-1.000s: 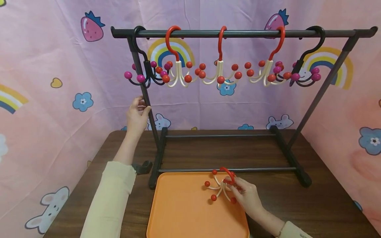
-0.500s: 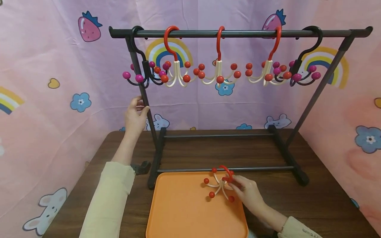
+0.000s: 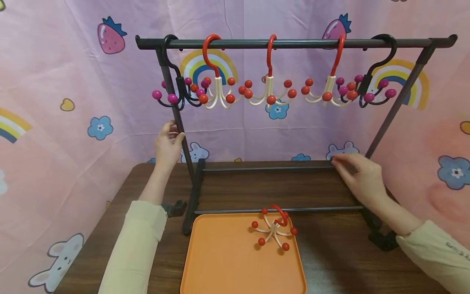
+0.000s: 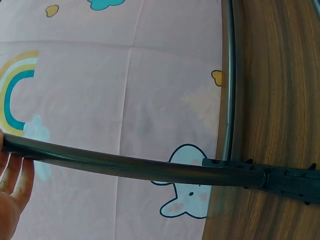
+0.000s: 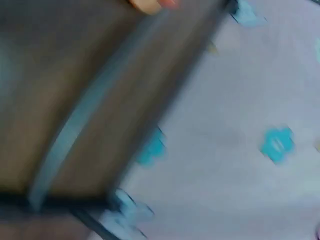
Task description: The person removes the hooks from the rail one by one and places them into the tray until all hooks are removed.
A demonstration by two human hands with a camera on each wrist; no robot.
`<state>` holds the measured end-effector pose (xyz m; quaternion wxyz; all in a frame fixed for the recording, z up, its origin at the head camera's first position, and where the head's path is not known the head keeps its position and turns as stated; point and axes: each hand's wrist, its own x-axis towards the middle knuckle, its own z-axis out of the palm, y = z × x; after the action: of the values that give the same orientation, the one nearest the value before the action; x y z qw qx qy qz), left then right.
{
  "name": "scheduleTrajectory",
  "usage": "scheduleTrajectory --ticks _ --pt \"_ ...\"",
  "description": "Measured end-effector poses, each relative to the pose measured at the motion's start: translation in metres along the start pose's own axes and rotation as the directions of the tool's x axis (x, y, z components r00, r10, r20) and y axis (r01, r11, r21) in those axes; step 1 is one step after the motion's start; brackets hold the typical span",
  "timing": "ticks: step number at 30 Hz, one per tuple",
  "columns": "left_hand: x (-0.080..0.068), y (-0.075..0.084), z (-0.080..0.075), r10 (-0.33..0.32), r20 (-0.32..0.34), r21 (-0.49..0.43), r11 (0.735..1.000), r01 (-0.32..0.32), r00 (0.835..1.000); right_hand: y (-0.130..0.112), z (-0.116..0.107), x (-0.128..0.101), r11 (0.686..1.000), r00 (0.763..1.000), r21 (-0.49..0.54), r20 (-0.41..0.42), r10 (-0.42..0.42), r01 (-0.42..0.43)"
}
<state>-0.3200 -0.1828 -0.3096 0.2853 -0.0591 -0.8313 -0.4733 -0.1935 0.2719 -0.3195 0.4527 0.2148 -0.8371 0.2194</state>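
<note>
While left hand (image 3: pixel 168 143) grips rack post (image 3: pixel 180 122), right hand (image 3: pixel 361 176) empty, fingers extended.

Both arms reach forward, sleeves pale yellow.
The left hand (image 3: pixel 168 143) is raised with its forearm angled upward, fingers curled and thumb forward. The right hand (image 3: pixel 361 175) stretches forward lower down, palm down, fingers extended and blurred; the right wrist view is blurred.

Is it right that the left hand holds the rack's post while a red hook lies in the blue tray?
Not quite: the tray is orange, not blue, as the head view shows. The left hand does hold the rack's post, and the red hook lies in the tray.
</note>
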Motion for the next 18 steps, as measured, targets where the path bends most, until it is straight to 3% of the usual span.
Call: scheduleTrajectory --ticks 2,5,10,14,18 --pt "-0.001 0.001 -0.001 0.002 -0.007 -0.002 1.0 -0.002 1.0 0.003 -0.014 0.022 0.999 0.999 -0.035 -0.049 0.015 -0.017" --pt "-0.001 0.002 -0.001 0.003 -0.011 0.0 1.0 -0.003 1.0 0.007 -0.034 0.052 0.992 0.99 -0.061 -0.102 0.1 -0.107" --pt "-0.002 0.002 0.0 0.014 -0.01 0.003 1.0 -0.014 1.0 0.012 -0.055 0.091 0.949 0.933 0.005 -0.182 0.311 -0.315" --pt "-0.002 0.001 0.0 0.026 -0.012 0.002 1.0 -0.026 1.0 0.017 -0.062 0.118 0.863 0.847 0.073 -0.166 0.505 -0.5" --pt "-0.002 0.0 0.001 0.016 -0.011 0.009 1.0 -0.016 1.0 0.022 -0.07 0.144 0.72 0.73 0.195 -0.027 0.683 -0.666"
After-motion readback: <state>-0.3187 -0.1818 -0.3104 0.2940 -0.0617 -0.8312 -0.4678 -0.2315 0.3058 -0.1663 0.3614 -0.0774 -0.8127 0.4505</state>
